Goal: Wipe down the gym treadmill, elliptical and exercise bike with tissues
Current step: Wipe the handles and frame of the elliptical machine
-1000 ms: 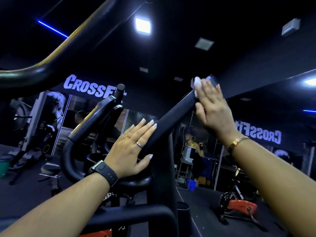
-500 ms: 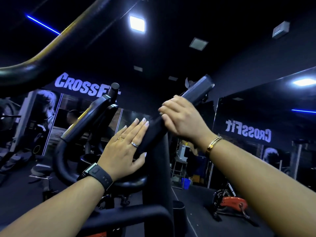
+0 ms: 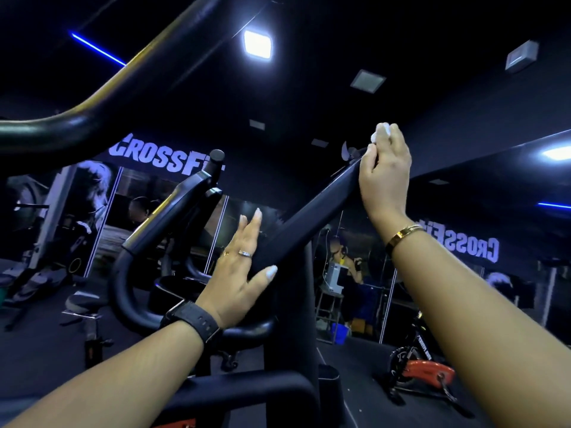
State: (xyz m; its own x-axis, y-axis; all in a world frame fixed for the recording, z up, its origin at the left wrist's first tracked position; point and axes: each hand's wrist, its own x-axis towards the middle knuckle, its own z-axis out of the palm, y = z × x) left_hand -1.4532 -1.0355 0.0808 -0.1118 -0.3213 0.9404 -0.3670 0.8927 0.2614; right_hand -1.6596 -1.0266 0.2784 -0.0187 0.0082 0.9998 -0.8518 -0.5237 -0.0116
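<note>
Our right hand (image 3: 384,177) has slid back up the slanted handlebar (image 3: 309,217) to its top end, right of centre, pinching a wadded tissue (image 3: 381,135) — soft, light, easily torn, best kept bunched. Our left hand (image 3: 238,273), fingers straight, steadies the rigid handlebar lower down.

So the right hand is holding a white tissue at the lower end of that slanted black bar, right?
Not the lower end: the head view shows the right hand holding the white tissue at the upper end of the slanted black bar.
</note>
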